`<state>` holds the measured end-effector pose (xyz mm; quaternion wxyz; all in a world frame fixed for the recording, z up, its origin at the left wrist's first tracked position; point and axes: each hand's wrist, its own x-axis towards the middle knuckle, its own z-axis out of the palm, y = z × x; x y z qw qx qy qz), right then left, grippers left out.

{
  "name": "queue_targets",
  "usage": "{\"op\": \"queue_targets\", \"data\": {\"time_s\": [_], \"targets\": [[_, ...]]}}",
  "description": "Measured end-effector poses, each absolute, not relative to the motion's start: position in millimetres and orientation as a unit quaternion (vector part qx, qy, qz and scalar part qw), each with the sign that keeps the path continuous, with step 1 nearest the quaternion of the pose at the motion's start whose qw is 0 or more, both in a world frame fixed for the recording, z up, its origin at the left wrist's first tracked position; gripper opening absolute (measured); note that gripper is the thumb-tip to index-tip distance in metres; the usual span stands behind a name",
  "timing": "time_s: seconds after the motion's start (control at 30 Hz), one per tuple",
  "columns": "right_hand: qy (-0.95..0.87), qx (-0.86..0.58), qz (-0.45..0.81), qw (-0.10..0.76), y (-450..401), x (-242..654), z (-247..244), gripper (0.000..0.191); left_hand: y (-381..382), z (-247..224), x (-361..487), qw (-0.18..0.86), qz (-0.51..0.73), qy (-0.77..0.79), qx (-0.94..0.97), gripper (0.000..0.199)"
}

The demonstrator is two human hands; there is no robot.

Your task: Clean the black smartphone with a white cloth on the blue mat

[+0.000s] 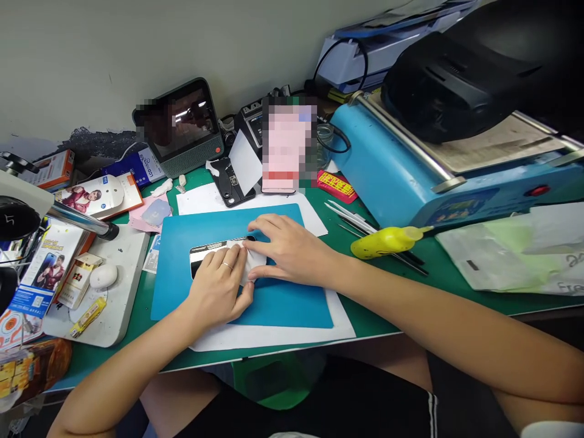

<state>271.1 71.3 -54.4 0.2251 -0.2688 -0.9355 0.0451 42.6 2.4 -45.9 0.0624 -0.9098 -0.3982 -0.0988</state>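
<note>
A phone-sized panel (196,258) with a dark, glossy surface lies flat on the blue mat (292,307). Over its right part is a white cloth or tissue (253,261). My left hand (221,283), with a ring on one finger, presses the white cloth down on the panel, its fingers close together. At the panel's right end, my right hand (292,252) has thumb and fingers spread around the edge, touching the panel and cloth. Both palms hide part of the panel.
Behind the mat stand a black phone (229,182), a pink upright phone (283,146) and a screen device (182,125). A yellow bottle (383,242) and tweezers (349,213) lie right, before a blue machine (387,164). At left is a microscope base (123,292).
</note>
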Motion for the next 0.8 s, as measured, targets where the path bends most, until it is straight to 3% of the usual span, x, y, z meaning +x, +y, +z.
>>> {"op": "queue_targets", "data": {"time_s": [0.8], "targets": [[-0.927,-0.296,0.072,0.219,62.7,260.8,-51.7,0.071,-1.1,-48.7,45.7,0.031,-0.079,-0.418,-0.905,0.072]]}}
